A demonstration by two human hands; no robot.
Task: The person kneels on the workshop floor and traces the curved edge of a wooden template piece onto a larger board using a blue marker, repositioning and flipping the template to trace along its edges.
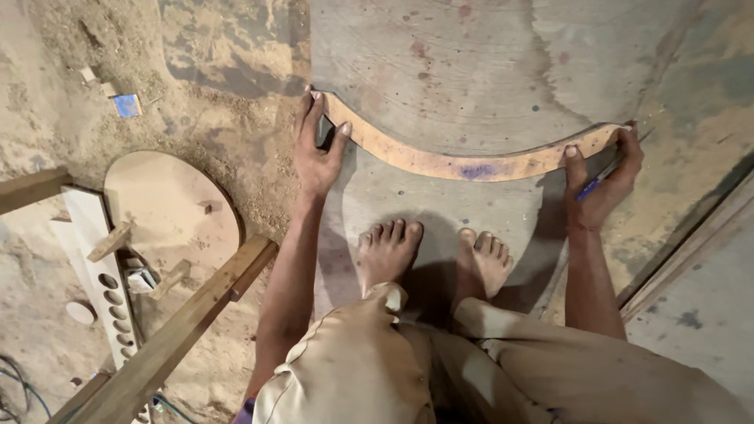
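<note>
Bare feet (428, 255) stand on a plywood sheet (487, 78) laid on the floor. Just beyond the toes lies a curved wooden template (463, 163), its long axis running left to right and bowing toward the feet. The left hand (318, 153) presses its left end with fingers spread. The right hand (605, 177) pins its right end while gripping what looks like a blue pen (591, 187).
</note>
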